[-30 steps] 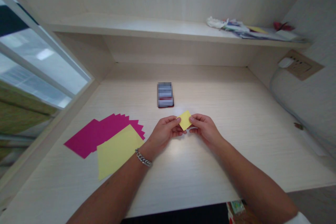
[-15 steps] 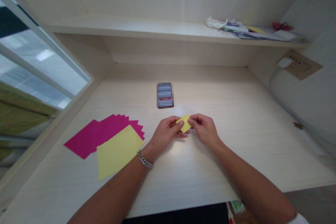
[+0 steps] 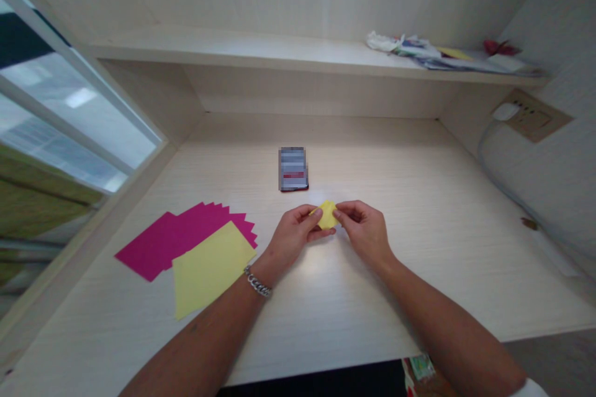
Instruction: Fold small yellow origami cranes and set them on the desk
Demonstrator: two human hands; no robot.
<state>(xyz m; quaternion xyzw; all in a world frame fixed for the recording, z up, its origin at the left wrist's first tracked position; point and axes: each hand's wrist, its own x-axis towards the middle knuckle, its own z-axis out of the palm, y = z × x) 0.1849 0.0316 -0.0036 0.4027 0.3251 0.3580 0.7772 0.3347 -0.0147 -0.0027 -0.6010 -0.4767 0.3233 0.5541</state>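
A small folded piece of yellow paper is held between both hands above the desk. My left hand is closed on its left side, thumb on top. My right hand pinches the right edge between thumb and fingers. To the left, magenta sheets lie fanned out on the desk, and a larger pale yellow sheet overlaps them beside my left wrist. Beyond my hands lies a phone with a blurred screen.
Papers and a crumpled white item rest on the shelf at the back. On the right wall, a socket holds a white plug, whose cable runs down to the right. A window frame stands at left.
The yellow paper has turned slightly in my fingers and now looks more rounded than square. My hands have barely shifted.
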